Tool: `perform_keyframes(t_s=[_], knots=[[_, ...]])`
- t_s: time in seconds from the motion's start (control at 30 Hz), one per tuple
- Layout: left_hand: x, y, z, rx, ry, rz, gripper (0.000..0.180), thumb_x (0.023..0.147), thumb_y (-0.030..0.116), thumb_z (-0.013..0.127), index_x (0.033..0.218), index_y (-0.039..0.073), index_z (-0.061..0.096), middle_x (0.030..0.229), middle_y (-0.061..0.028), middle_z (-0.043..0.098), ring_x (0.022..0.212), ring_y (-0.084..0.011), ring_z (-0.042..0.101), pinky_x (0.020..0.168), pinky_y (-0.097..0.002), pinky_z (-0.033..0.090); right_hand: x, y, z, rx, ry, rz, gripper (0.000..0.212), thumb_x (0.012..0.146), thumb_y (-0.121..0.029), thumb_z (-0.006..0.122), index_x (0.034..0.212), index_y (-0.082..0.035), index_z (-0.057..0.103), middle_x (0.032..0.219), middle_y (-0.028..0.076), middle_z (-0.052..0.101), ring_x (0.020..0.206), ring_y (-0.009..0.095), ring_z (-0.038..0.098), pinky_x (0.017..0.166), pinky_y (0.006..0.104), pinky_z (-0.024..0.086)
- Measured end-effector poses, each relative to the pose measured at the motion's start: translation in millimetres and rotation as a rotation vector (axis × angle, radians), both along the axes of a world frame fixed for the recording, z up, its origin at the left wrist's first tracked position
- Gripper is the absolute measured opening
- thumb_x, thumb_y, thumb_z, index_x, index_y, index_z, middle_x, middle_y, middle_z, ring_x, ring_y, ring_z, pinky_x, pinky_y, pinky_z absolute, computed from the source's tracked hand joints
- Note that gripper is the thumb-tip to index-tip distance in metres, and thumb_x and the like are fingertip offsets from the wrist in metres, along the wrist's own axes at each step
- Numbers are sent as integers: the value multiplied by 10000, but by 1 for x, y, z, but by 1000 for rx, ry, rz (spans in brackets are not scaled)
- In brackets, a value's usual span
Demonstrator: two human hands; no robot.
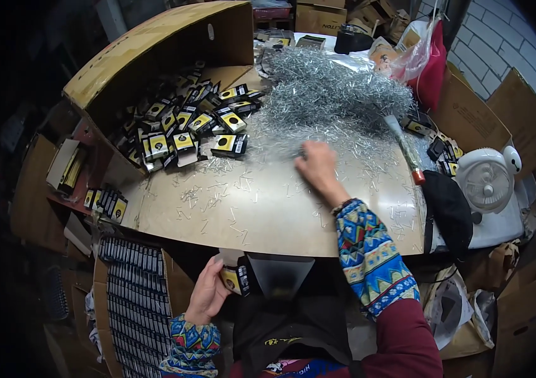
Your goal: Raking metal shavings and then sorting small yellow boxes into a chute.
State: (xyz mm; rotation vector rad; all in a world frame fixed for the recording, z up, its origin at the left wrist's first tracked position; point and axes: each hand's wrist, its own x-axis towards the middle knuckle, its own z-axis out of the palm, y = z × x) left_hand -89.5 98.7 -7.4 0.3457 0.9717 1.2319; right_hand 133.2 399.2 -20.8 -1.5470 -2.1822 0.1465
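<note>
My left hand (pixel 208 291) is closed on a small black and yellow box (pixel 235 277) with its top flap up, just below the table's front edge. Beside that box, a grey metal chute (pixel 280 272) slopes down from the edge. On the pale tabletop (pixel 268 214) my right hand (pixel 318 165) has its fingers curled at the near side of a large heap of thin silver metal pins (pixel 337 88). Pins left of its fingers are smeared by motion, and what the fingers hold is hidden. More pins lie scattered across the table.
A large cardboard box (pixel 154 44) lies on its side at left, with many small boxes (pixel 183 142) spilling out. Filled rows stand in a carton (pixel 134 296) below. At right are a brush (pixel 403 148), a black cloth (pixel 448 208) and a white fan (pixel 487 183).
</note>
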Motion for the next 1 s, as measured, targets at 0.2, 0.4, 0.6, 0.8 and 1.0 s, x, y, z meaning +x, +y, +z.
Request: perform_keyframes(t_s=[0.2, 0.4, 0.6, 0.8, 1.0], knots=[[-1, -18, -16, -86, -50, 21, 305, 1010, 221, 450, 1287, 96, 465, 1197, -61, 596, 1068, -204, 624, 837, -413, 572, 50, 32, 23, -8, 434, 52, 339, 755, -234, 723, 1004, -18, 647, 875, 133, 670, 802, 284, 640, 734, 369, 507], [15, -23, -27, -93, -57, -36, 255, 1016, 191, 439, 1248, 91, 473, 1161, -64, 600, 1035, -197, 635, 812, -399, 582, 36, 17, 62, -122, 760, 163, 251, 827, -209, 700, 974, -8, 660, 810, 96, 695, 743, 129, 646, 655, 290, 495], [18, -39, -40, -140, -99, -37, 234, 1011, 176, 448, 1221, 81, 490, 1151, -62, 601, 1025, -195, 640, 793, -406, 590, 35, 2, 10, -77, 320, 365, 313, 844, -316, 706, 1009, -53, 674, 997, 127, 695, 908, 237, 641, 754, 374, 492], [21, -51, -48, -150, -114, -63, 236, 1006, 183, 463, 1216, 79, 498, 1165, -56, 597, 1038, -195, 636, 795, -422, 589, 31, -36, -20, 177, 12, 212, 412, 879, -350, 636, 1173, -63, 627, 1325, 175, 536, 1272, 361, 422, 1024, 501, 356], [24, -56, -53, -193, -127, -29, 235, 1006, 184, 463, 1218, 87, 500, 1148, -49, 601, 1018, -177, 638, 782, -407, 588, 36, -46, -8, 124, 155, 287, 244, 825, -162, 685, 1007, -1, 674, 1099, 172, 667, 1106, 346, 575, 948, 394, 459]])
